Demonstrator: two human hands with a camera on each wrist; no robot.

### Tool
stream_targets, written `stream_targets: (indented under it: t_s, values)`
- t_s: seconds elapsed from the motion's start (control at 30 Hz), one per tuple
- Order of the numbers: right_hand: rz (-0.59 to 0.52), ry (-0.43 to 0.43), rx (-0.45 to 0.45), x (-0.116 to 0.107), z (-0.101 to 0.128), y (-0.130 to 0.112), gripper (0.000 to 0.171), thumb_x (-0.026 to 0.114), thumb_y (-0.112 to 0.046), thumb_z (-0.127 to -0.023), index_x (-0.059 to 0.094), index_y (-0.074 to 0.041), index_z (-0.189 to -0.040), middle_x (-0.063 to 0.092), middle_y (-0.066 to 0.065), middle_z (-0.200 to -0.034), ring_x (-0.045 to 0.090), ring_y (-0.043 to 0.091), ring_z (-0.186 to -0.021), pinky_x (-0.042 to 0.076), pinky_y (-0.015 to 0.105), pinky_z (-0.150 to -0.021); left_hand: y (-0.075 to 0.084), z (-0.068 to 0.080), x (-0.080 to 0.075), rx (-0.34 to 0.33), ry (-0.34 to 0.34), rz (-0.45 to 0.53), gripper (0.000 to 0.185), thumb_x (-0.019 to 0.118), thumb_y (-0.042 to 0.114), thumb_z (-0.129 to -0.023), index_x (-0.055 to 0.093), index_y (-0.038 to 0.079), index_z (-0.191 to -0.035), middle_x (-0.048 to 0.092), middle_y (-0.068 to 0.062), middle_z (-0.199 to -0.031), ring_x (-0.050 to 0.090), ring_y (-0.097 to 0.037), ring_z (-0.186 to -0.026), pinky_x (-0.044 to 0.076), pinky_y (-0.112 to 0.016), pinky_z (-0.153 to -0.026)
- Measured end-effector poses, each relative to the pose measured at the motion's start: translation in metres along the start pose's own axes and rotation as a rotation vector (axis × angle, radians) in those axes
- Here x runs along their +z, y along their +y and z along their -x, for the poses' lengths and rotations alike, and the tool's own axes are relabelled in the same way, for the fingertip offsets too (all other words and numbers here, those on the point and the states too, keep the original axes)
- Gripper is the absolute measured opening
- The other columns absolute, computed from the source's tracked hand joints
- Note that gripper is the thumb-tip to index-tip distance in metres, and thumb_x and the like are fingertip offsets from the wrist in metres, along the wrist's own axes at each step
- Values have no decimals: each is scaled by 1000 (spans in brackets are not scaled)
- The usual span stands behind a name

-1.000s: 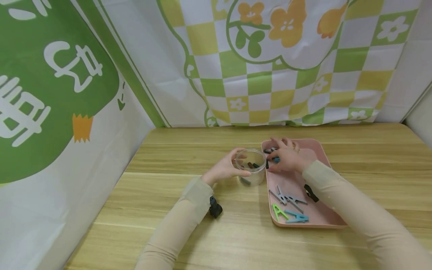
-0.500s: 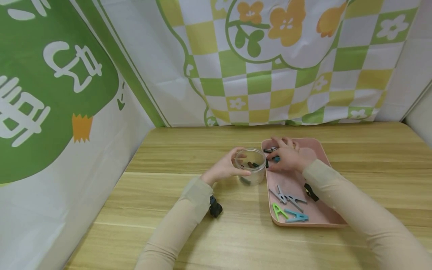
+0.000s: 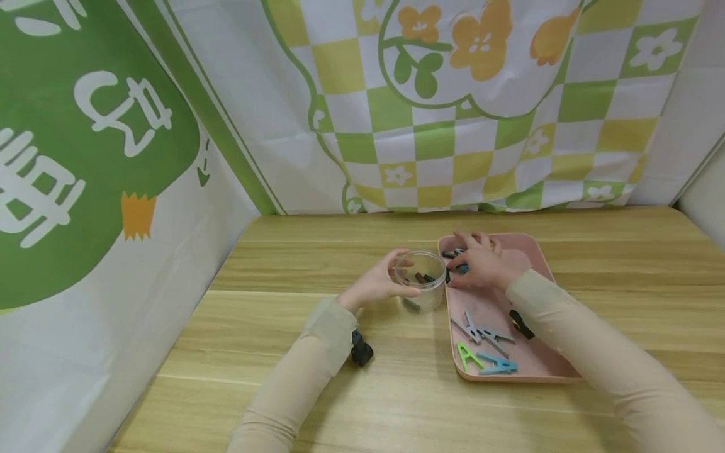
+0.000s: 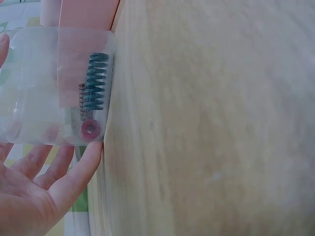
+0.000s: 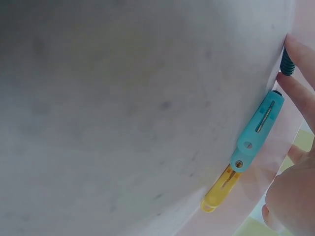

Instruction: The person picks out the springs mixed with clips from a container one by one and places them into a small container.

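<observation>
My left hand (image 3: 378, 283) holds a clear plastic jar (image 3: 430, 298) upright on the table, its thumb and fingers around the side. In the left wrist view, a dark teal spring (image 4: 95, 81), a brown spring (image 4: 82, 96) and a red coil (image 4: 90, 130) lie at the jar's bottom. My right hand (image 3: 483, 263) reaches into the far left corner of the pink tray (image 3: 510, 376). Its fingertips pinch a dark teal spring (image 5: 287, 64) against the tray wall in the right wrist view. A blue clothespin (image 5: 258, 130) and a yellow one (image 5: 220, 191) lie beside it.
In the tray's near part lie grey clothespins (image 3: 491, 336), a green clothespin (image 3: 467, 357) and a blue clothespin (image 3: 498, 364). More small dark pieces (image 3: 450, 254) sit beyond the right fingers. The jar stands close against the tray's left wall on the wooden table (image 3: 294, 264).
</observation>
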State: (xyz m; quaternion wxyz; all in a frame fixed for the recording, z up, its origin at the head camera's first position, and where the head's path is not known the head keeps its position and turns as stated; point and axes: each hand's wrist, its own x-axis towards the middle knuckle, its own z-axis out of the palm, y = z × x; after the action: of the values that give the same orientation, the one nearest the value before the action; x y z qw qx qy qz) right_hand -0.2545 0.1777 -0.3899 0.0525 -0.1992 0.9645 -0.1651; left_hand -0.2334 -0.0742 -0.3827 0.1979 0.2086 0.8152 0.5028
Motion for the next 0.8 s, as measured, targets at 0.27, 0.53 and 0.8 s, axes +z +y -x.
stream_targets:
  t_s: [0.27,0.53,0.8]
  values:
    - [3,13,1,0,0,-3,36,76,-35,-79,73,-15,-109,15,22,-155,6,52,-136,5,69,-101,1,1,0,4,4,-4,81,76,14,-80,29,17,-146,43,-12,-144,51,-30,-122,42,-44,-100]
    - [-14,29,-16,0,0,-2,33,79,-33,-77,75,-14,-104,17,23,-154,7,52,-135,5,69,-100,-1,1,0,5,11,6,81,77,13,-80,30,18,-146,44,-12,-143,53,-30,-119,44,-42,-97]
    - [-17,27,-23,0,0,0,29,78,-32,-78,75,-15,-102,16,23,-154,7,53,-135,6,69,-99,-1,0,0,12,2,21,80,76,12,-80,30,17,-146,43,-14,-144,53,-31,-118,46,-41,-95]
